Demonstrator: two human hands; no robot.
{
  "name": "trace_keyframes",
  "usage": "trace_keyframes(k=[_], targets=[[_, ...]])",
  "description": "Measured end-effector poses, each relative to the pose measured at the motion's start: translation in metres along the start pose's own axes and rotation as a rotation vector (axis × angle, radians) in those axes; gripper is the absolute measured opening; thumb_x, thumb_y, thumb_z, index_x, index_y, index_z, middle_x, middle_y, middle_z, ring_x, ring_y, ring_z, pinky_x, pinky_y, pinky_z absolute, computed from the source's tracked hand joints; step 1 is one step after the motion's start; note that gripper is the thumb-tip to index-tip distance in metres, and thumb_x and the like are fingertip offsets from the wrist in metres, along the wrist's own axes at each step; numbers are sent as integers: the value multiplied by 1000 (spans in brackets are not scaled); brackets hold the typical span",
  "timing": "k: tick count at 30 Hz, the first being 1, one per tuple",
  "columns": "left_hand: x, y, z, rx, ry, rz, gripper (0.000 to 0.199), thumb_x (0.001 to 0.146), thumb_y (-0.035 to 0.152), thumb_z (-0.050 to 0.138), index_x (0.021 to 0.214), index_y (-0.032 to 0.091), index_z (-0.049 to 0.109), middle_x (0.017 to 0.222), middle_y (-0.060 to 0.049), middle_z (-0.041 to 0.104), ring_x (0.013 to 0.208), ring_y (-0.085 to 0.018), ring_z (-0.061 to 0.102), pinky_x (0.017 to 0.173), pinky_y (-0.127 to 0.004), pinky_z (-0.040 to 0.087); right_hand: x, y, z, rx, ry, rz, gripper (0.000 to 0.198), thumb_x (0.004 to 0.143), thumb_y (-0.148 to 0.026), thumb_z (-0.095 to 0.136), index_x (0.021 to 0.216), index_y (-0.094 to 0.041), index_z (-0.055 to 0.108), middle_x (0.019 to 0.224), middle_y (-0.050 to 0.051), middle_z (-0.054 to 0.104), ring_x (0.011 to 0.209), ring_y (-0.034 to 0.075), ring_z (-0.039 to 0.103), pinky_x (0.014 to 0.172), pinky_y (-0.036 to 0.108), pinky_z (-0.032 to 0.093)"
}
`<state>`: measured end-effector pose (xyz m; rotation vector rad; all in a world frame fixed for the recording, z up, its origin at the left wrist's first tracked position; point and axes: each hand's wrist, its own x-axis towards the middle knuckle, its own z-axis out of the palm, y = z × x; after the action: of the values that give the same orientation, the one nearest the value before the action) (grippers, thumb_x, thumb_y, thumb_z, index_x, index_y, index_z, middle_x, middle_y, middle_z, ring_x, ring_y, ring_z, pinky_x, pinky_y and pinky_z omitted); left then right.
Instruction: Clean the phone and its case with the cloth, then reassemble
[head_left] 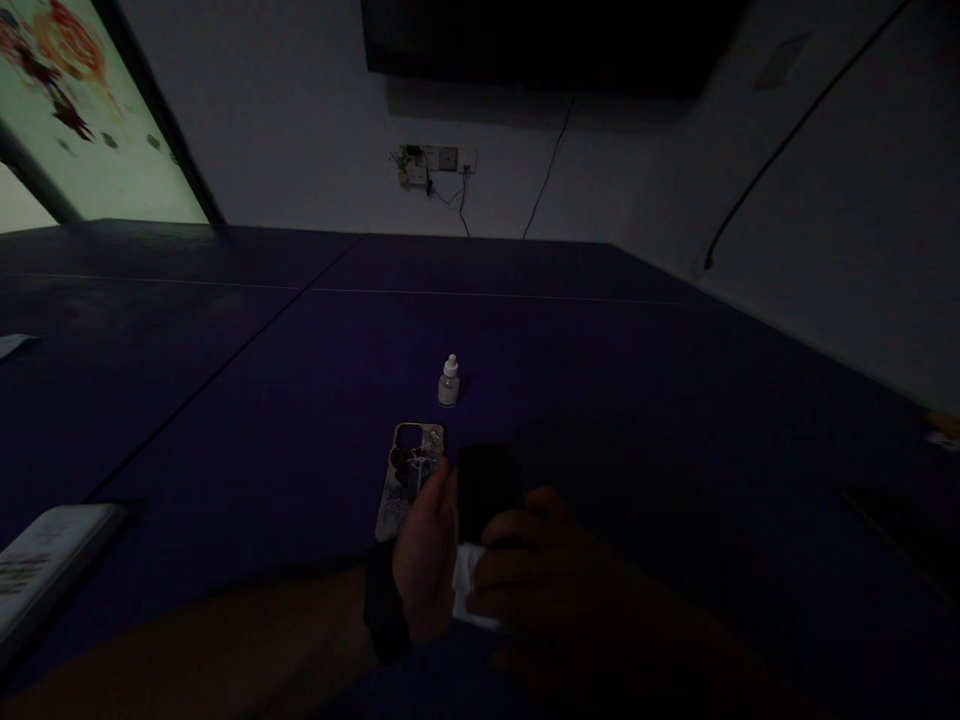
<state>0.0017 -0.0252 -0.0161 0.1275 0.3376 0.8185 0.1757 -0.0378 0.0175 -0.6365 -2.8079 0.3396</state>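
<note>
My left hand [426, 555], with a dark band at the wrist, is wrapped round the left side of a dark phone [489, 485]. Against the lower part of the phone, my right hand [529, 570] presses a white cloth [466, 585] with bent fingers. Deep shadow covers much of the right hand and the phone's face. A patterned phone case [397, 490] lies on the table just beyond my left hand, partly covered by it. Farther off stands a small dropper bottle [448, 385] with a white cap, upright.
The dark blue table [285, 400] reaches to the wall. A white box [52, 560] lies at the left edge. On the wall are a socket strip [442, 160] with cables and a large dark screen [555, 40]. A dark flat object [900, 530] lies at the right.
</note>
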Motion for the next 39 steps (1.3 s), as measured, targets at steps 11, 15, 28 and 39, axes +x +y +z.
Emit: trace_keyframes(k=[11,15,28,39], targets=[[1,-1,-2,-4,-46,14,44,97,59,51,90,18,64,59,4,44,47,-10,38,48,-24,28,0,-2,0,18,3,12,25,101,-48,55,112,-29,67,107,-3,75,109,21,53,94,41,24],[2,-1,0,1,-24,30,41,96,58,55,94,18,65,65,3,49,51,-9,42,49,-23,29,0,2,-1,-71,80,149,20,101,-42,58,109,-26,68,107,-1,75,106,21,54,89,41,26],[4,-2,-2,-56,27,28,42,98,56,52,91,17,65,66,2,49,53,-9,42,50,-23,29,-1,5,3,-97,186,149,27,101,-43,57,123,-28,64,115,0,74,109,23,53,89,41,24],[3,0,0,-46,8,43,38,96,52,57,85,16,62,65,3,45,55,-10,44,51,-22,30,3,3,3,-111,158,161,35,102,-43,56,131,-25,60,127,2,70,110,24,52,90,42,25]])
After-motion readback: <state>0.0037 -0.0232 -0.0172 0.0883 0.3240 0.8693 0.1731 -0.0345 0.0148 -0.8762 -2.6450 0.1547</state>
